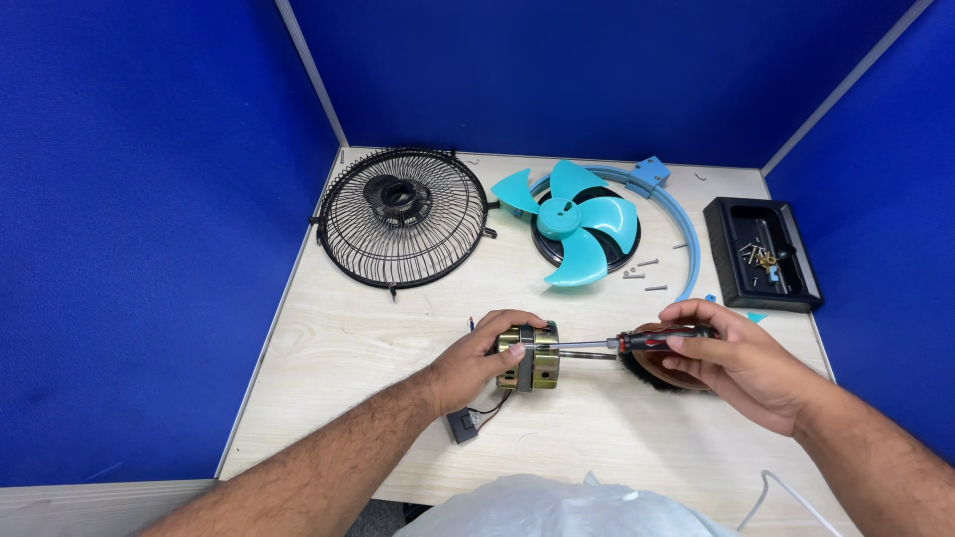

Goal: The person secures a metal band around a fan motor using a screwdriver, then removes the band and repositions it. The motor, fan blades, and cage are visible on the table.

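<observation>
Two hands: left hand steadies motor; screwdriver horizontal, tip leftward.

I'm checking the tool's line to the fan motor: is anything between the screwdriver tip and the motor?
Nothing visible blocks it. The right hand holds the screwdriver, whose shaft runs straight to the motor, steadied by the left hand. The loose screws lie apart, nearer the fan blade.

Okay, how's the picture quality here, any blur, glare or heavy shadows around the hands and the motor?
Head view: even, soft lighting, only faint shadows under the left hand and right hand; the motor and screwdriver are sharp; no strong glare on the table; the pale bag at the bottom edge is slightly soft; the partition edges tilt inward.
</observation>
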